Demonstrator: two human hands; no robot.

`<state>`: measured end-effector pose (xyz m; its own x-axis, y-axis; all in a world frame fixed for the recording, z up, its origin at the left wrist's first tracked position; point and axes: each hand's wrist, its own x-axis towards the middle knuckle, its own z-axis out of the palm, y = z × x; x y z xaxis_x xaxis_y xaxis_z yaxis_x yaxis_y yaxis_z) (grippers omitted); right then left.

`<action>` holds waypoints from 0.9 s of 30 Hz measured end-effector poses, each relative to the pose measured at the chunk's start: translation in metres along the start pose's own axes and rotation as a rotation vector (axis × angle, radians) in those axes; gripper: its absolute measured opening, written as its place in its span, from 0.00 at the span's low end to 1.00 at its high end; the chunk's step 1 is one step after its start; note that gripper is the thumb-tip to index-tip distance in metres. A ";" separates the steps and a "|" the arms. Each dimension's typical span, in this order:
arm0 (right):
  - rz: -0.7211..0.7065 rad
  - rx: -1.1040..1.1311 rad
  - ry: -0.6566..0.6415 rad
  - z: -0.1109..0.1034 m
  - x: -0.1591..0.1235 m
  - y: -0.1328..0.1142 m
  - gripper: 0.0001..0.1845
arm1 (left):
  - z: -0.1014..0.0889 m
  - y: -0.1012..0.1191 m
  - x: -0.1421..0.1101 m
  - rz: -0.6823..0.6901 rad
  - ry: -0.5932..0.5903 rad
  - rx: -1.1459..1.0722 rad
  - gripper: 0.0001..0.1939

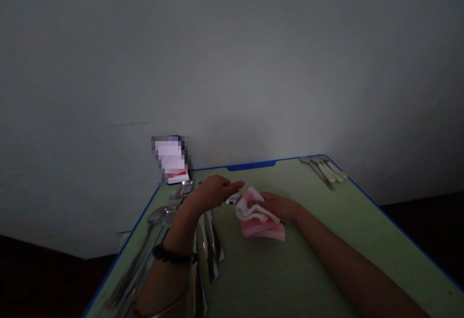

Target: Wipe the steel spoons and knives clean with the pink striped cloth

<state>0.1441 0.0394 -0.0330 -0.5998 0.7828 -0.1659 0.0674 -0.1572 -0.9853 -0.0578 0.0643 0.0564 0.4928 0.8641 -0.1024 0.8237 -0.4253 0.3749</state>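
Observation:
Over the middle of the green table, my left hand (213,193) is closed at one end of a shiny metal spoon (232,199), its index finger stretched out above the metal. The far part of the spoon disappears into a folded pink-and-white cloth (263,226). My right hand (279,207) grips this cloth from the right, with most of its fingers hidden behind the folds. Under and beside my left forearm lie several metal spoons (157,215) and other pieces of cutlery with shiny handles (208,255); the forearm covers part of them.
At the far right corner of the blue-edged table (308,260) lie several utensils, some with white handles (327,170). A lit phone (174,161) leans against the grey wall (253,66) at the back left. A blue clip-like strip (251,165) sits on the back edge.

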 end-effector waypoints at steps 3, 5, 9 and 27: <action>0.036 0.097 -0.016 0.000 0.004 0.000 0.18 | -0.012 -0.016 -0.006 -0.129 0.115 -0.046 0.31; 0.048 0.153 -0.027 0.000 0.004 -0.001 0.19 | -0.017 -0.024 -0.010 -0.186 0.207 -0.052 0.31; 0.080 0.234 0.013 -0.001 0.002 0.000 0.20 | -0.025 -0.028 -0.018 -0.215 0.329 -0.089 0.28; 0.080 0.338 0.032 -0.005 0.002 0.007 0.16 | -0.020 -0.007 -0.023 0.085 0.070 -0.168 0.25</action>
<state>0.1472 0.0424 -0.0406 -0.5778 0.7776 -0.2481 -0.1583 -0.4049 -0.9005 -0.0808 0.0526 0.0746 0.5329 0.8461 -0.0019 0.7186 -0.4514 0.5290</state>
